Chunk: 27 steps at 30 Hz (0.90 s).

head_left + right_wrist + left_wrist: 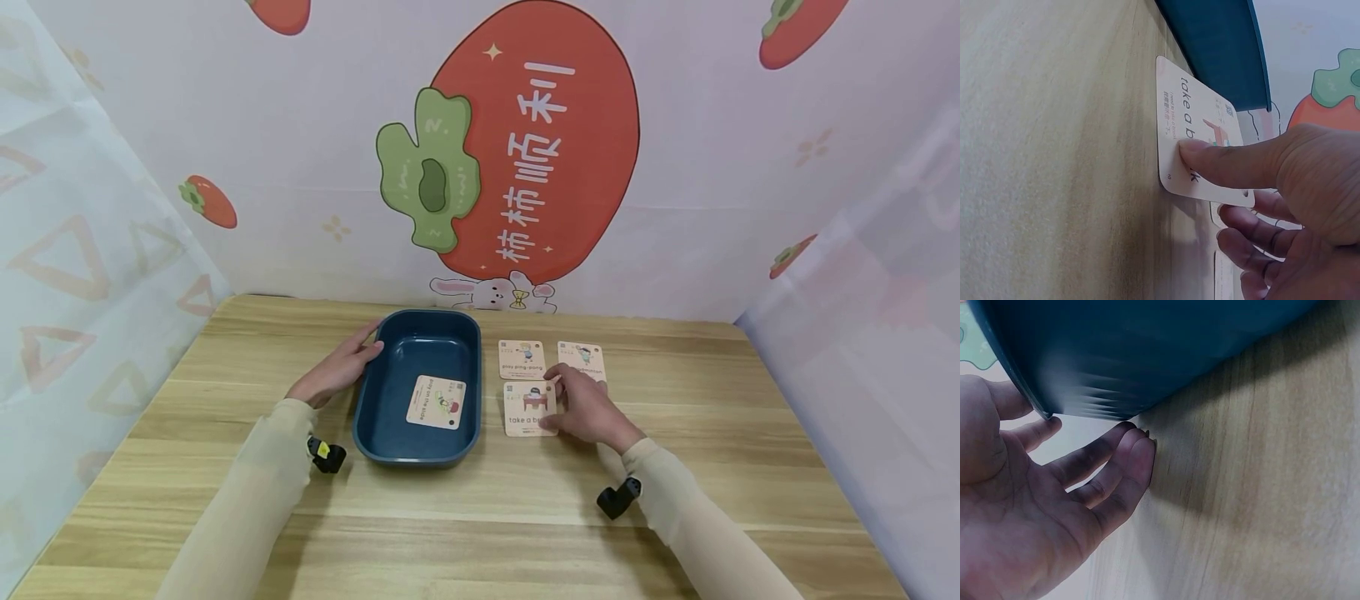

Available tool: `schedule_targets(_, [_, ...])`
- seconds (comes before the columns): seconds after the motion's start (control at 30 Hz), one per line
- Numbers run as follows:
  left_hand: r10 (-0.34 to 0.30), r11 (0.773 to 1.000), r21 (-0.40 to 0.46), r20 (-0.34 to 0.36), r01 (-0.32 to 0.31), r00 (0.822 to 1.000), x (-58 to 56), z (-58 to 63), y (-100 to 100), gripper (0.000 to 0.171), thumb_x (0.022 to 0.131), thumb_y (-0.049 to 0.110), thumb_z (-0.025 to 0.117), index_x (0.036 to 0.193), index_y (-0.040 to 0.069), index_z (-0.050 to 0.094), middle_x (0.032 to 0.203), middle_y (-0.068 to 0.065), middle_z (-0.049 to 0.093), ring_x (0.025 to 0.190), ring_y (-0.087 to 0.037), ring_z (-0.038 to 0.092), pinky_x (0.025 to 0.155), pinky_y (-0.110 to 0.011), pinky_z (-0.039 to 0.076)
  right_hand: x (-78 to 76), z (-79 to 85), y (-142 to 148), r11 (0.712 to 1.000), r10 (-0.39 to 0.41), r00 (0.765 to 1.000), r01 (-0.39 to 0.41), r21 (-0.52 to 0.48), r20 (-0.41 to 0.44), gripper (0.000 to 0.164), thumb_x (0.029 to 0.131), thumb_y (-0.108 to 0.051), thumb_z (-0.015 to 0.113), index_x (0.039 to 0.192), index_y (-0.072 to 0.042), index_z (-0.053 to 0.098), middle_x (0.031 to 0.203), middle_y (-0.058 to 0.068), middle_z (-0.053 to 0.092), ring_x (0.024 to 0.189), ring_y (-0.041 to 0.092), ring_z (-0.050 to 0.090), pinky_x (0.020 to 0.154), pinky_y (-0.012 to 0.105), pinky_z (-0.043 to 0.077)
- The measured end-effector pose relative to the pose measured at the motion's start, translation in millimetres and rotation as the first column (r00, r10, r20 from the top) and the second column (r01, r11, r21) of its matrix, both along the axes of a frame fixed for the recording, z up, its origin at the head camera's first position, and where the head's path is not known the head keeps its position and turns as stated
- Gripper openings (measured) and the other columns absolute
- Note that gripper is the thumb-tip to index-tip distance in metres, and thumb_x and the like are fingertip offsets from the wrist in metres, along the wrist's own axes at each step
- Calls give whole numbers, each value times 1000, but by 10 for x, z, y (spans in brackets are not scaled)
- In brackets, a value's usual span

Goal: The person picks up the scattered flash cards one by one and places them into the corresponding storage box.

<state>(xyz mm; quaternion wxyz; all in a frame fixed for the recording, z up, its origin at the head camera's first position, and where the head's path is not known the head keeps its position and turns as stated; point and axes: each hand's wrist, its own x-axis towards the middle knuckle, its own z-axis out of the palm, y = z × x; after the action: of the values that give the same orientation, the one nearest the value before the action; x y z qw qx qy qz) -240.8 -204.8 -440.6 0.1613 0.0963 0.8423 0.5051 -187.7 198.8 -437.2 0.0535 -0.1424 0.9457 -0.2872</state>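
Observation:
A dark blue plastic basin [367,427] stands left of centre, with one picture card [436,402] reading "play on the slide" lying inside. My left hand [341,364] holds the basin's left rim near its far corner, thumb over the edge; in the left wrist view its other fingers lie outside the wall, close to the tabletop. My right hand [588,408] pinches the right edge of the "take a break" card [1179,119], thumb on the printed face. That card appears tilted in the right wrist view, and the thumb covers part of its lettering.
Behind the right hand lie a "play ping-pong" card [521,360] and a badminton card [581,357], partly covered by the fingers. The wooden table [480,550] meets a printed cloth backdrop [315,150] at the back, with more cloth at both sides.

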Motion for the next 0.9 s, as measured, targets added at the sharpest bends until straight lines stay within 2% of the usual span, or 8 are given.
schedule_targets(0.2, [0, 1000, -1, -5, 0, 1000, -1, 4, 6, 61, 112, 32, 34, 165, 15, 9, 169, -17, 7, 150, -47, 17, 115, -67, 20, -3, -2, 4, 1000, 14, 999, -14, 3, -41, 43, 83, -8, 84, 119, -4, 63, 84, 0, 57, 79, 18, 51, 76, 40, 29])
schedule_targets(0.43, [1, 1000, -12, -9, -1, 1000, -12, -8, 9, 61, 112, 32, 35, 165, 15, 9, 169, -17, 5, 151, -46, 13, 117, -67, 17, 2, 1, 24, 999, 22, 997, -25, -28, -75, 25, 89, -2, 75, 112, -5, 65, 78, -2, 56, 75, 15, 53, 81, 44, 31])
schedule_targets(0.67, [5, 1000, -11, -16, -5, 1000, 2, 9, 16, 60, 112, 31, 35, 165, 14, 10, 169, -17, 6, 151, -45, 12, 117, -66, 15, 12, 36, 53, 998, 36, 995, -40, -40, -90, 11, 96, -5, 67, 107, -6, 65, 83, -2, 60, 78, 15, 56, 83, 46, 37])
schedule_targets(0.9, [1, 1000, -9, -20, -2, 1000, 12, 15, 19, 61, 112, 31, 36, 165, 14, 10, 169, -18, 6, 151, -46, 12, 117, -67, 15, 22, 96, 71, 994, 49, 996, -55, -92, -74, 6, 97, -3, 64, 102, -7, 64, 86, 0, 63, 81, 16, 56, 87, 49, 33])
